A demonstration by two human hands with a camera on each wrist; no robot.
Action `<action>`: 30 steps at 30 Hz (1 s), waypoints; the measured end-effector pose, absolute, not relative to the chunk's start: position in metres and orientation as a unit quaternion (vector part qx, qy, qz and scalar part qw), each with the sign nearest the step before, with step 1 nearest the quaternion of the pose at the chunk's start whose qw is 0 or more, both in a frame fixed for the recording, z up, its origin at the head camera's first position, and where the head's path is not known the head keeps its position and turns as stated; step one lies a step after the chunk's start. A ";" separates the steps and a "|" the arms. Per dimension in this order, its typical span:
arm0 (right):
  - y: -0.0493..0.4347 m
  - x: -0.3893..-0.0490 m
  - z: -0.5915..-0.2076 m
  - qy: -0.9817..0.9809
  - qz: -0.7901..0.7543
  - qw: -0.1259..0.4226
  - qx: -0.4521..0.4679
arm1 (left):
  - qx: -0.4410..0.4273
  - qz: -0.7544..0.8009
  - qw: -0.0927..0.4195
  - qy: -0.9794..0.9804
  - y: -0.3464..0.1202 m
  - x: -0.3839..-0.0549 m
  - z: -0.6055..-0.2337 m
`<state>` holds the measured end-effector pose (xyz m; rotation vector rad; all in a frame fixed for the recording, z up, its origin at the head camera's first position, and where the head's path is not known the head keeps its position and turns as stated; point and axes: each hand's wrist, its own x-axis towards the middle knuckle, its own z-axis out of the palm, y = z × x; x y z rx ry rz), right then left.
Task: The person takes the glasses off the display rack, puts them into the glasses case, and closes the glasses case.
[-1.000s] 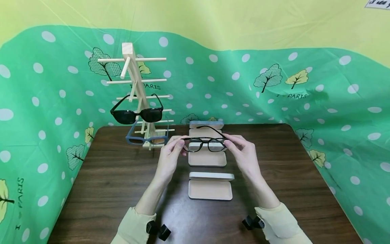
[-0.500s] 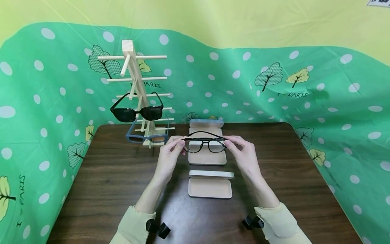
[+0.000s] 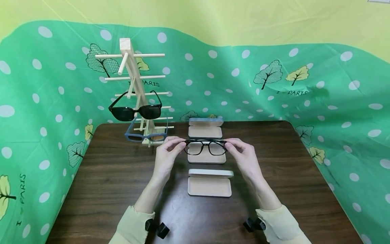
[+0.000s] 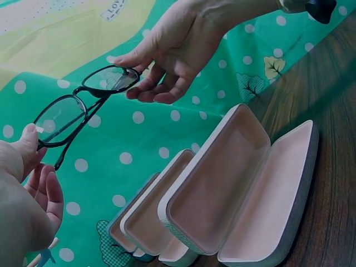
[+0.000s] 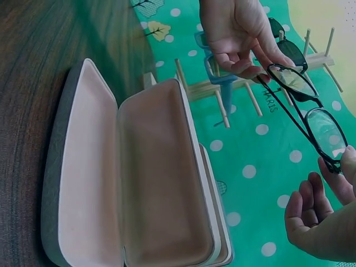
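Note:
A pair of black-framed eyeglasses (image 3: 206, 143) with clear lenses is held up between both hands, lenses towards me. My left hand (image 3: 165, 157) pinches one end of the frame between thumb and fingers. At the other end, the thumb and fingers of my right hand (image 3: 246, 159) pinch it the same way. In the right wrist view, the thin temples of the eyeglasses (image 5: 289, 117) lie folded across behind the lenses. Below the hands stands the nearest glasses case (image 3: 209, 187), lid up, its pale pink lining bare. The eyeglasses overlap the middle case (image 3: 207, 158) in the head view.
A far case (image 3: 205, 132) with a bluish lid also stands open, in line with the others on the brown wooden table (image 3: 115, 176). On the left, a wooden display stand (image 3: 134, 67) with pegs bears black sunglasses (image 3: 123, 114) and blue-framed glasses (image 3: 135, 137). A green patterned cloth (image 3: 231, 88) hangs behind.
The raised temple of the eyeglasses has swung down and folded in behind the lenses. Both hands keep their pinch on the frame, which sits slightly lower in the view.

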<state>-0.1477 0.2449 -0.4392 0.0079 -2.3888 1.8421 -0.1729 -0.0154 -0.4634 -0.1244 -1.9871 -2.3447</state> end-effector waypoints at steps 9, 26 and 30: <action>0.248 -0.144 -0.447 -0.792 0.608 0.061 0.012 | -0.041 -0.751 0.043 -0.658 -0.015 -0.169 -0.471; 0.267 -0.121 -0.471 -0.820 0.571 0.018 0.036 | -0.065 -0.689 0.020 -0.721 -0.021 -0.146 -0.495; 0.271 -0.116 -0.474 -0.822 0.568 0.004 0.040 | -0.077 -0.672 0.010 -0.736 -0.024 -0.141 -0.500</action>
